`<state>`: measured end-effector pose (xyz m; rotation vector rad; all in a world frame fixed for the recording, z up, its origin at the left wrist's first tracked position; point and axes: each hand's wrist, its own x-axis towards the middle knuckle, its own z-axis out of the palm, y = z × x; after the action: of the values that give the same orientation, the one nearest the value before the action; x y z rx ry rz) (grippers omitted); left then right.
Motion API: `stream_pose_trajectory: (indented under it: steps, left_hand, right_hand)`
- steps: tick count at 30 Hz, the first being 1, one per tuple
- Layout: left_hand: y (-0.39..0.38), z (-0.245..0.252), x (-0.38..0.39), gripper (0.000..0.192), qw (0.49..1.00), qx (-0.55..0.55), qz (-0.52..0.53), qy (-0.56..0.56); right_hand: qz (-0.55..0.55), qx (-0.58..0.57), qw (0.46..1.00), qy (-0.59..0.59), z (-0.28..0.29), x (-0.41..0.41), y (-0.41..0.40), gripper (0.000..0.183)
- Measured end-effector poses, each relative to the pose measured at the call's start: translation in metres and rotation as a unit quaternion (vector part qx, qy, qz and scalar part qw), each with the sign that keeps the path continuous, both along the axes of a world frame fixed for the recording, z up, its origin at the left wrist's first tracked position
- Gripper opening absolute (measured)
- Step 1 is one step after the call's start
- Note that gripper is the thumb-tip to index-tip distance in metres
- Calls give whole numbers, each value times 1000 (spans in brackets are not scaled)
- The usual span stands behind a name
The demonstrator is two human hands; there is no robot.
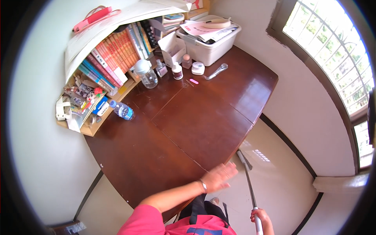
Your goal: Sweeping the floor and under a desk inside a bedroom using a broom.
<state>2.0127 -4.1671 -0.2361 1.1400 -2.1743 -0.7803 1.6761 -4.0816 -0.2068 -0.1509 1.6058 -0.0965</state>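
My right hand (262,218) grips the pale handle of a long-handled broom or mop (250,185). Its thin shaft slants away to a flat head (245,160) on the tiled floor (282,164), beside the table's edge. Fingers spread and a little blurred, my left hand (219,177) hovers by the near right edge of a dark brown wooden table (188,126). It holds nothing; whether it touches the tabletop I cannot tell. A band (203,186) circles the left wrist.
A water bottle (123,110), a lidded clear cup (146,75) and several small cosmetic bottles line the table's back. Behind them stand a bookshelf (117,98) of books and a white plastic box (216,53) with papers. A barred window (329,38) is at right.
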Motion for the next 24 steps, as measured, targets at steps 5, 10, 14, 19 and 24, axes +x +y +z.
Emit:
stream_pose_trajectory:
  steps: [5,10,14,19,24]
  left_hand:
    - [-78,5,151,49,863,36,433,-257]
    - [-115,-41,225,52,676,-41,630,-379]
    - [-158,-14,86,40,864,-170,350,-319]
    - [-61,-31,-112,23,961,163,-188,123]
    - [47,3,-102,21,958,250,-131,-45]
  right_hand:
    - [-56,2,998,-7,-12,-18,17,13]
    - [22,-5,1000,3,-11,10,12,14]
    - [55,24,998,29,-45,10,20,12]
    - [5,57,998,13,-126,3,3,8]
    - [87,24,991,101,-163,-24,-11,12]
